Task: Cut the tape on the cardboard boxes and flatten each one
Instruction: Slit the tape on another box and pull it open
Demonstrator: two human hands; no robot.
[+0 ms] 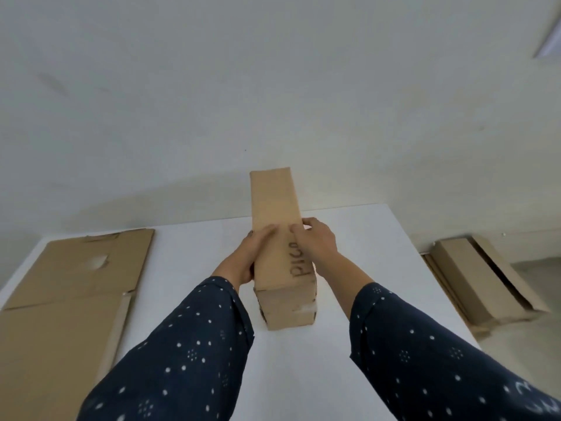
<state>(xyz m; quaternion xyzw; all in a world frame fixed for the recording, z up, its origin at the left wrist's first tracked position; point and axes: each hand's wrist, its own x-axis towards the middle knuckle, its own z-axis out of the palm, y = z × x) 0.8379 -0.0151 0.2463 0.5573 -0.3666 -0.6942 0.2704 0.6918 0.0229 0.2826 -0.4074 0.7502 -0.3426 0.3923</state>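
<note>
Figure: a bare indoor room serving as a simple work area. Plain off-white walls (273, 86) stand behind a smooth white rectangular table (188, 268). A flattened brown cardboard sheet (69, 284) lies on the table's left side. Folded brown cardboard pieces (485, 284) rest on the pale floor (531, 344) at right. Home or workplace cannot be told.

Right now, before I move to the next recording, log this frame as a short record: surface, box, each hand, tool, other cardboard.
surface: white table
box: long box, not yet flattened, near end on the table, handwriting on top
left hand: left hand grips the box's left edge
right hand: right hand grips its right edge, thumb on top
tool: none in view
other cardboard: flattened cardboard on the table's left side; folded cardboard on the floor to the right
</note>
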